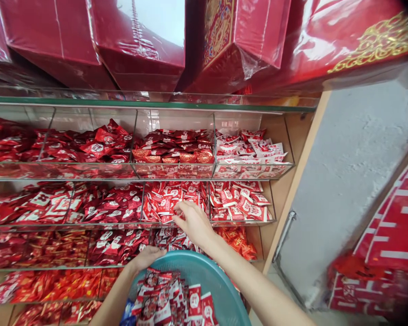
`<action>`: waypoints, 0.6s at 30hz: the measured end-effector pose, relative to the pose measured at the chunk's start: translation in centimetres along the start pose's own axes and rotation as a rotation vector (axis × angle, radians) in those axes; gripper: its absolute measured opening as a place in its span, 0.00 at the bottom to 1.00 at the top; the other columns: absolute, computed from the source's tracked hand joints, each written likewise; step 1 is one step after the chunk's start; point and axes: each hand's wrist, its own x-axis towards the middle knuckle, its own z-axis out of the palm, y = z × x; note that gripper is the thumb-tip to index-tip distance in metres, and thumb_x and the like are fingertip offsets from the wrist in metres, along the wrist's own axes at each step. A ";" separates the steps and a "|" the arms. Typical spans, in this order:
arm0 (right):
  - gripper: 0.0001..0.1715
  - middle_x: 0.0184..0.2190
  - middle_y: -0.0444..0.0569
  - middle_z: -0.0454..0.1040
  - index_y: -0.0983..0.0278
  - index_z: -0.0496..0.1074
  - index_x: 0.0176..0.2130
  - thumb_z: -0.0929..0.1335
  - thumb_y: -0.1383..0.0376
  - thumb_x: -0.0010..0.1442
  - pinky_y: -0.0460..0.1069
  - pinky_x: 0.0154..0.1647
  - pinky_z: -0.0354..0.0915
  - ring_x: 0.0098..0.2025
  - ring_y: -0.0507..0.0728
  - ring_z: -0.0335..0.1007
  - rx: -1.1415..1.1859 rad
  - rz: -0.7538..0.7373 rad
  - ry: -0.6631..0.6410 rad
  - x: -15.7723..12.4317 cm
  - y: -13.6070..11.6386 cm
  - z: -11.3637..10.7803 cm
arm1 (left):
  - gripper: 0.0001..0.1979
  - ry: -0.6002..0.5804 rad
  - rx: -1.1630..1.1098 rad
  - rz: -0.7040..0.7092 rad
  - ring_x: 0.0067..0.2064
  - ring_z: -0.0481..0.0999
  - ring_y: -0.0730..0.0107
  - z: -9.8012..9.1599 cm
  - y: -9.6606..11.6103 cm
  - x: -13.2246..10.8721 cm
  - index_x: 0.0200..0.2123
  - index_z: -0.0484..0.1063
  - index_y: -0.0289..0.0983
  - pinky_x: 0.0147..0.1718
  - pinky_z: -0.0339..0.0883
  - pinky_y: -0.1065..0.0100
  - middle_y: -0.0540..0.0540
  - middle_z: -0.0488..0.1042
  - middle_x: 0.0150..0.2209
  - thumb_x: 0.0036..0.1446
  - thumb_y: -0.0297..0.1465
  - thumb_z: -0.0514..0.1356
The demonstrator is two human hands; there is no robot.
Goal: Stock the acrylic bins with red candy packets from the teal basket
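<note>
My left hand (148, 258) grips the far rim of a teal plastic basket (221, 280), its thumb side at the edge. Inside the basket lie small red-and-white wrapped packets (166, 299) and a bit of blue wrapper (128, 313) at the left. My right hand (193, 222) reaches over the basket to a shelf compartment of red packets (161, 199). Its fingers are curled toward the thumb at the front of that compartment; whatever they pinch blends with the packets and cannot be made out.
Clear dividers split the tiered shelves into compartments of wrapped packets, among them white-and-red ones (251, 149) and orange ones (236, 240). Large red boxes (139, 50) stand on the glass shelf (238, 107) above. To the right are a grey wall (353, 181) and red-and-white packages (394, 231).
</note>
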 end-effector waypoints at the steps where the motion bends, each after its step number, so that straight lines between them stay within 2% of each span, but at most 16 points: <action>1: 0.05 0.35 0.47 0.70 0.62 0.66 0.36 0.64 0.67 0.55 0.48 0.40 0.58 0.40 0.54 0.64 -0.018 -0.010 0.005 0.3 0.1 0.3 | 0.24 -0.012 -0.022 0.010 0.20 0.58 0.76 0.0 -0.1 0.1 0.18 0.68 0.33 0.21 0.50 0.72 0.53 0.61 0.15 0.36 0.52 0.60; 7: 0.08 0.37 0.47 0.67 0.62 0.65 0.39 0.64 0.65 0.56 0.49 0.42 0.57 0.42 0.55 0.61 -0.061 -0.077 0.025 0.8 1.2 2.0 | 0.24 -0.037 -0.056 0.026 0.20 0.60 0.76 -0.1 -0.3 0.2 0.21 0.71 0.32 0.22 0.52 0.73 0.52 0.64 0.16 0.37 0.50 0.61; 12: 0.07 0.36 0.47 0.65 0.62 0.65 0.37 0.64 0.63 0.56 0.49 0.41 0.57 0.41 0.55 0.59 -0.058 -0.096 0.035 1.0 1.1 2.9 | 0.25 -0.024 -0.030 0.063 0.20 0.62 0.74 0.0 0.0 0.1 0.21 0.72 0.32 0.22 0.52 0.72 0.52 0.65 0.16 0.37 0.52 0.60; 18: 0.10 0.39 0.49 0.66 0.63 0.64 0.40 0.61 0.61 0.59 0.50 0.44 0.55 0.43 0.56 0.59 -0.030 -0.021 0.113 1.7 1.2 3.2 | 0.25 -0.018 -0.016 0.075 0.20 0.60 0.76 0.0 -0.1 0.1 0.20 0.71 0.32 0.21 0.52 0.72 0.52 0.63 0.15 0.38 0.51 0.59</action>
